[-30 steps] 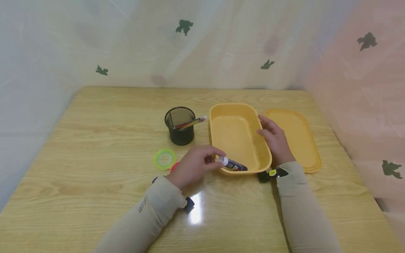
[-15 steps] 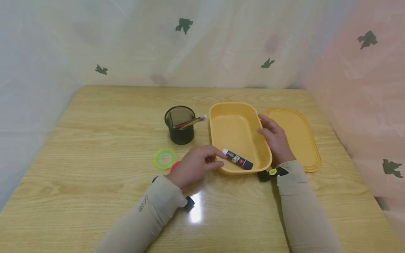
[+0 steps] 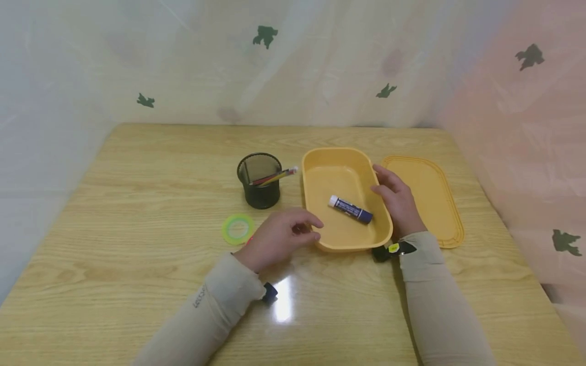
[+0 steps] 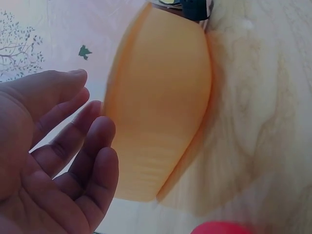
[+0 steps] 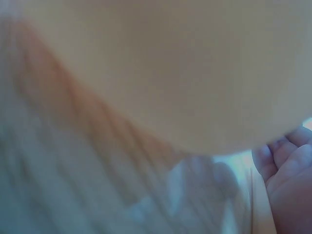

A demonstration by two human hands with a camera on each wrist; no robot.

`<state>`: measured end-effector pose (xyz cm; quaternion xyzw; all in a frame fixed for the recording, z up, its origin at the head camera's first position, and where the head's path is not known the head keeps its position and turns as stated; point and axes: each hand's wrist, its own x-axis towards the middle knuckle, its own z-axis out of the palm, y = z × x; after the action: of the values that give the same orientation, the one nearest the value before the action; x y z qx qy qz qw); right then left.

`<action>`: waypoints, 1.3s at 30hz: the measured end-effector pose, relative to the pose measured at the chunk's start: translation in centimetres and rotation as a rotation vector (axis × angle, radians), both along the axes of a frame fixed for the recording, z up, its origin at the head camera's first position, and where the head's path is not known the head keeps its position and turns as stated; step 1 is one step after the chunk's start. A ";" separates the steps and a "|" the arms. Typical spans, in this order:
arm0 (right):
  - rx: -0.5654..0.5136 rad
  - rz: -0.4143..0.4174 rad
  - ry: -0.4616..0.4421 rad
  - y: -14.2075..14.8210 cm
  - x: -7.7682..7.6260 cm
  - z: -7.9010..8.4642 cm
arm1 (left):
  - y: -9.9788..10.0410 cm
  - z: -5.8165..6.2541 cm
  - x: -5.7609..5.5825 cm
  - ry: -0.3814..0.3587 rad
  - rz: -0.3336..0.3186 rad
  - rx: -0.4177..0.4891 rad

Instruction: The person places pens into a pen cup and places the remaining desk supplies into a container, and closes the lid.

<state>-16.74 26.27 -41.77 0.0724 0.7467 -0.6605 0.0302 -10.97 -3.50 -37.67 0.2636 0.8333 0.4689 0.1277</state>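
Note:
A dark blue glue stick (image 3: 350, 209) with a white end lies slanted on the floor of a yellow plastic box (image 3: 344, 244). My left hand (image 3: 281, 236) hovers at the box's near left corner, thumb and fingers loosely bent with a gap between them. In the left wrist view that hand (image 4: 63, 146) holds nothing, beside the box's outer wall (image 4: 161, 97). At the box's right side, my right hand (image 3: 400, 206) holds the rim, its thumb and forefinger tips at the edge. The right wrist view is blurred; part of the hand (image 5: 292, 170) shows there against the box.
Left of the box stands a black mesh pen cup (image 3: 262, 195) with pencils (image 3: 274, 178) leaning out. A green tape roll (image 3: 237, 229) lies in front of it. A red round thing (image 4: 222, 228) is mostly hidden by the left hand. The yellow lid (image 3: 426, 198) lies at right.
The glue stick has left the left hand's fingertips and rolled further into the box, away from the near wall. The left hand has drawn back slightly left; the right hand stays at the rim.

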 end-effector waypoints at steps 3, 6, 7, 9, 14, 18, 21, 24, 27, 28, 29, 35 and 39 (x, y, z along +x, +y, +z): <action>-0.001 0.001 -0.003 0.0 0.1 0.0 | -0.6 0.4 0.0 0.008 0.005 0.000; 0.003 0.003 -0.009 0.0 0.1 0.0 | -1.3 0.6 -0.1 0.016 0.014 0.012; 0.005 0.003 -0.012 0.1 0.0 0.0 | -1.5 0.7 -0.1 0.021 0.018 0.015; 0.012 0.002 -0.016 0.1 0.0 0.0 | -1.9 0.9 -0.1 0.034 0.032 0.013; 0.014 -0.003 -0.018 0.2 0.0 0.0 | -2.8 1.4 0.2 0.039 0.047 -0.014; -0.001 0.001 -0.013 0.2 0.1 0.1 | -3.4 1.5 0.5 0.033 0.027 -0.027; -0.002 0.004 -0.010 0.1 0.1 0.1 | -3.9 1.5 0.8 0.055 0.020 -0.047; -0.015 -0.001 -0.006 0.0 0.1 0.1 | -4.5 1.4 1.1 0.091 0.014 -0.058; -0.032 -0.007 -0.005 -0.1 0.0 0.0 | -5.2 1.4 1.7 0.099 0.008 -0.069; -0.039 -0.008 -0.004 -0.2 -0.1 -0.1 | -5.4 1.3 1.8 0.097 0.004 -0.070; -0.042 -0.009 -0.003 -0.2 -0.1 -0.1 | -5.6 1.3 2.0 0.095 0.003 -0.073; -0.054 -0.005 -0.001 -0.1 -0.2 -0.1 | -6.7 0.9 2.6 0.127 0.002 -0.082; -0.046 -0.008 -0.005 0.0 -0.1 -0.1 | -7.3 1.0 2.9 0.141 0.005 -0.094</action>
<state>-16.86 26.31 -41.92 0.0763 0.7310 -0.6774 0.0310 -8.07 -10.81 -36.69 0.2876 0.8619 0.4100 0.0795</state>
